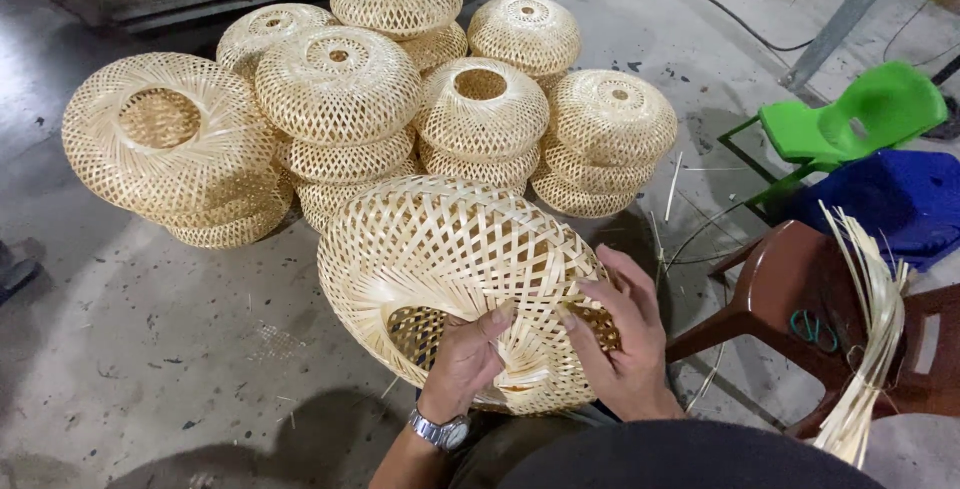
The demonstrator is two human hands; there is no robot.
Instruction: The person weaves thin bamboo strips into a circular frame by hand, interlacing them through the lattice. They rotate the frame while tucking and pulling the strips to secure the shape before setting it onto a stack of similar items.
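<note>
So the person's sitting low over a concrete floor [150, 329] with a woven bamboo shade [450, 259] tipped on its side in their lap, the round opening facing down and left toward them. Both hands are on it near that rim. The left hand [468, 361], with a metal watch [440, 432] on the wrist, is curled at the edge of the opening, thumb and fingers pinched on the loose strip ends there. The right hand [620, 334] sits flatter on the outside of the weave just to the right, fingers spread and bent, pressing on the strips rather than gripping anything whole. Between the two hands the weave looks bunched and unfinished. Behind the shade, further out on the floor, there's a pile [400, 99] of finished ones, stacked two and three high, all the same pale open lattice with a small hole on top; one big one [165, 139] on the left leans over so you see into it. Off to the right is a brown plastic chair [790, 299] with green-handled scissors [812, 329] on the seat and a bundle of bamboo strips [870, 339] leaning on it. Beyond that, a green chair [860, 114] and some blue cloth [900, 199].
</note>
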